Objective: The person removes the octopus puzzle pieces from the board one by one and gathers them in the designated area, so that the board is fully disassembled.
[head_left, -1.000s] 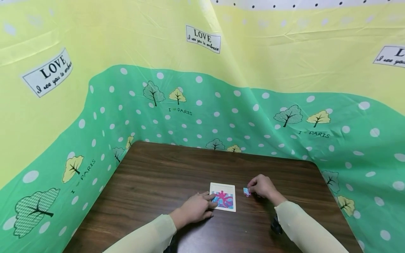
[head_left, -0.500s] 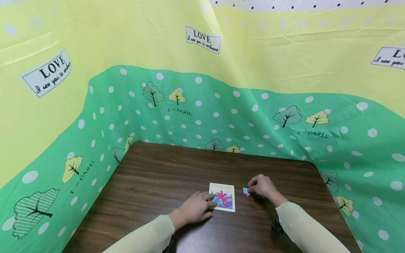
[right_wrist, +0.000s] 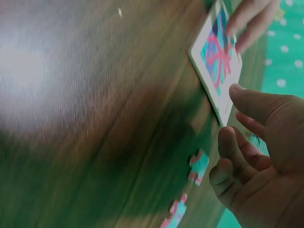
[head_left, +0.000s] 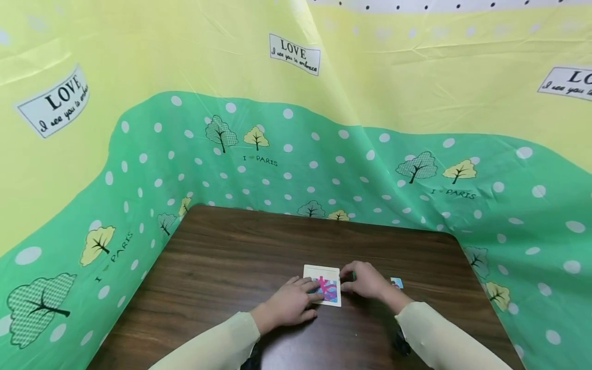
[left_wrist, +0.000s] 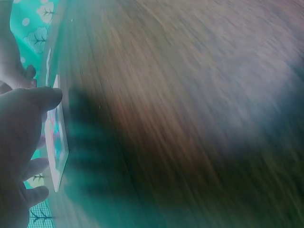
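Note:
A small white-framed jigsaw puzzle board (head_left: 329, 304) lies on the table, with a pink, branching shape on blue and purple. My left hand (head_left: 290, 302) rests with spread fingers over its left side, hiding part of the picture. My right hand (head_left: 365, 280) is at the board's right edge, thumb and index finger apart; the right wrist view shows no piece between them. It cannot be told whether the fingertips touch the edge. Two loose puzzle pieces, one nearer the board (right_wrist: 198, 166) and one farther off (right_wrist: 175, 213), lie on the wood beside the right hand.
The dark brown wooden table (head_left: 240, 246) has rounded far corners. A yellow and green patterned curtain (head_left: 259, 174) hangs around its back and sides. A tiny light speck (right_wrist: 119, 12) sits on the tabletop.
My right hand has moved left, from a loose puzzle piece to the board's right edge, uncovering a piece to its right. The left hand stays on the board.

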Demonstrator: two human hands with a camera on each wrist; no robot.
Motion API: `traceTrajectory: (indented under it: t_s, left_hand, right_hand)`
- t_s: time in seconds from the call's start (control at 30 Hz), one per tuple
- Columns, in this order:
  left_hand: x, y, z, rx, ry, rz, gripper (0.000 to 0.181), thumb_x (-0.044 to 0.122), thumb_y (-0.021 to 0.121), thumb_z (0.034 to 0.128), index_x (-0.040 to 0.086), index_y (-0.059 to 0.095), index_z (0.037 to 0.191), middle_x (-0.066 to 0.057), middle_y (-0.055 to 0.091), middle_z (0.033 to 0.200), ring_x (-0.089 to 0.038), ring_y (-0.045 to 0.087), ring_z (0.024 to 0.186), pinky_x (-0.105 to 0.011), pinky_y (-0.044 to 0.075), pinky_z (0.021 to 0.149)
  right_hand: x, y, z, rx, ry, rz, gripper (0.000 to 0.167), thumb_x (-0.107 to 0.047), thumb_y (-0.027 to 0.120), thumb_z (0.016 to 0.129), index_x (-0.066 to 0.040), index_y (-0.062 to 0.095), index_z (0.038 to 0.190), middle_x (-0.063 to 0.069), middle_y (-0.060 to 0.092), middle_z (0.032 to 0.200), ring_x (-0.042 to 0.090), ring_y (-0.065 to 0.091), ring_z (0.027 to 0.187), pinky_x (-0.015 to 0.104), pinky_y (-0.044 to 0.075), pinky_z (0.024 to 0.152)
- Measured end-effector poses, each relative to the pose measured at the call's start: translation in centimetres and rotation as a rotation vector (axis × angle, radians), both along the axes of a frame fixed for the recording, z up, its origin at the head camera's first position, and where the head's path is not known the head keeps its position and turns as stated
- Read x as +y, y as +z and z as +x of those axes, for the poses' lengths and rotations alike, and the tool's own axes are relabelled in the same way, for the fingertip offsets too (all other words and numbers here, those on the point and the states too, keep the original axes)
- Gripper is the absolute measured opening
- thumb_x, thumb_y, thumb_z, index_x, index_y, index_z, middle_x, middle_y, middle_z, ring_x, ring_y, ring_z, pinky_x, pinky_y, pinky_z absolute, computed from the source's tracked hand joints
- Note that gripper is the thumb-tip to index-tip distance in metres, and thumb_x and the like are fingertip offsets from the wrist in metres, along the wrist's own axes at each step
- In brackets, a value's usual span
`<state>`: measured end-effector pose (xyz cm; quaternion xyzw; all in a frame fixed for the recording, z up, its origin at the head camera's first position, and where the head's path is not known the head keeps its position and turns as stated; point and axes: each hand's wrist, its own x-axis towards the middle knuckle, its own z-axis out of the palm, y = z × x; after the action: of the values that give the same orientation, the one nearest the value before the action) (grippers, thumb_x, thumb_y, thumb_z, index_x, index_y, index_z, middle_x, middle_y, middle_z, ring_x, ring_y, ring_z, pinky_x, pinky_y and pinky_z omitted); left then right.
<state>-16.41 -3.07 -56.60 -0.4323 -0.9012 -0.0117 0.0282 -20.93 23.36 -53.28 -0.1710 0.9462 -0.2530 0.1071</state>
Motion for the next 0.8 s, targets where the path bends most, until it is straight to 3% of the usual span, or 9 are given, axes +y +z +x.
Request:
traceTrajectory:
  t_s: [0.2, 0.6, 0.8]
  left_hand:
    - [0.7, 0.0, 0.3, -0.013, -0.005, -0.007, 0.051, 0.052, 0.06, 0.0993, 0.032, 0.059, 0.146, -0.002, 0.049, 0.158, -0.027, 0.049, 0.143, -0.054, 0.043, 0.113]
    - [0.9, -0.9, 0.2, 0.018, -0.029, -0.054, 0.053, 0.057, 0.059, 0.0987, 0.034, 0.057, 0.147, -0.005, 0.046, 0.16, -0.026, 0.048, 0.144, -0.051, 0.046, 0.111]
    - [0.9, -0.9, 0.1, 0.007, -0.042, -0.036, 0.053, 0.054, 0.059, 0.0995, 0.031, 0.057, 0.147, -0.007, 0.048, 0.158, -0.029, 0.049, 0.143, -0.048, 0.048, 0.111]
  right_hand:
    - [-1.6, -0.5, 0.5, 0.023, 0.021, -0.012, 0.028, -0.018, 0.085, 0.084, -0.01, 0.077, 0.109, 0.004, 0.071, 0.103, 0.021, 0.065, 0.097, 0.047, 0.056, 0.087]
    - [-3.8, -1.2, 1.1, -0.03, -0.034, 0.018, 0.022, -0.018, 0.084, 0.086, -0.013, 0.077, 0.106, 0.001, 0.071, 0.102, 0.02, 0.066, 0.095, 0.047, 0.057, 0.087]
    - [-4.1, -1.2, 0.9, 0.015, -0.025, 0.066, 0.023, -0.016, 0.085, 0.084, -0.012, 0.077, 0.105, 0.001, 0.069, 0.102, 0.021, 0.066, 0.096, 0.049, 0.057, 0.087]
